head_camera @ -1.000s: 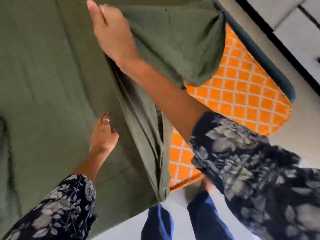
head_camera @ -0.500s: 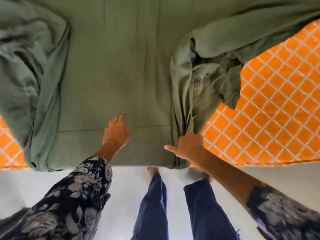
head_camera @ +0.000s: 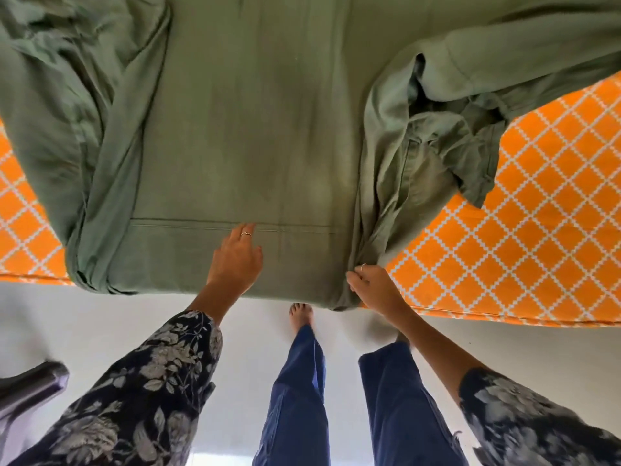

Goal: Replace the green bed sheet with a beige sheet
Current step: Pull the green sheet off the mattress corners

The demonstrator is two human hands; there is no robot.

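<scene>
Two hands are working at the near edge of the bed, and the step in hand looks like stripping the green sheet (head_camera: pixel 248 129): both of its sides are lying folded in toward the middle, baring the orange lattice-patterned mattress (head_camera: pixel 524 210) at left and right. The left hand (head_camera: pixel 235 264) is resting flat on the sheet beside its hem seam, fingers fairly straight and holding nothing. The right hand (head_camera: pixel 373 284) is pinching a bunched fold of the sheet at the near right of the folded stack. Next, I judge, the gathered cloth is needing to be drawn toward the person and lifted clear, with a grip catching every layer. No beige sheet is showing. The person is standing barefoot on a pale floor (head_camera: pixel 100 324), with a dark piece of furniture (head_camera: pixel 27 391) at near left.
</scene>
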